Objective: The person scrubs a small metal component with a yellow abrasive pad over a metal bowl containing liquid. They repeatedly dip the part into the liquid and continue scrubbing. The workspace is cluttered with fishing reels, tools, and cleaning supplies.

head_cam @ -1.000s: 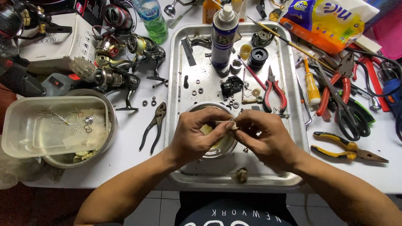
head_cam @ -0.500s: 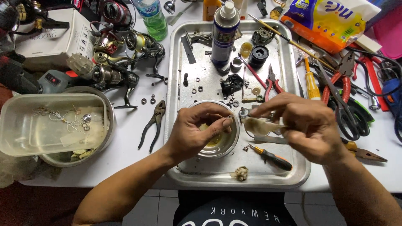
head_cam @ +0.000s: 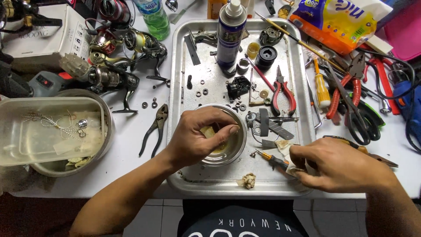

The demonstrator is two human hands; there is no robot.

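At the far left a clear rectangular plastic tub (head_cam: pixel 48 131) sits nested in a round grey metal bowl (head_cam: pixel 103 149), with thin wire bits and small metal parts lying inside it. Above it, several shiny fishing reels (head_cam: pixel 118 57) crowd the white tabletop (head_cam: pixel 131 140), and dark slip-joint pliers (head_cam: pixel 155 127) lie just beside the dented, scratched steel tray (head_cam: pixel 177 79).

On the tray, a tall blue spray can (head_cam: pixel 230 33) stands upright among loose washers, a black cylindrical cap (head_cam: pixel 266 56) and red-handled needle-nose pliers (head_cam: pixel 283 90). The left hand (head_cam: pixel 197 136) arches over a small round steel bowl (head_cam: pixel 219 136) near the tray's front — its fingertips (head_cam: pixel 230 130) bunch narrowly and dip into the yellowish contents; whether they pinch anything, I cannot tell. A crumpled scrap of tissue (head_cam: pixel 248 180) lies on the tray just in front of the bowl.

The right hand (head_cam: pixel 337 164) rests at the tray's right front corner, curled closed around a crumpled white paper wipe (head_cam: pixel 287 151) — it touches the orange-and-black handled small screwdriver (head_cam: pixel 272 159) lying there. Further right, red-handled shears and cutters (head_cam: pixel 351 96) pile up, and a yellow-handled screwdriver (head_cam: pixel 322 90) lies near the tray's edge.
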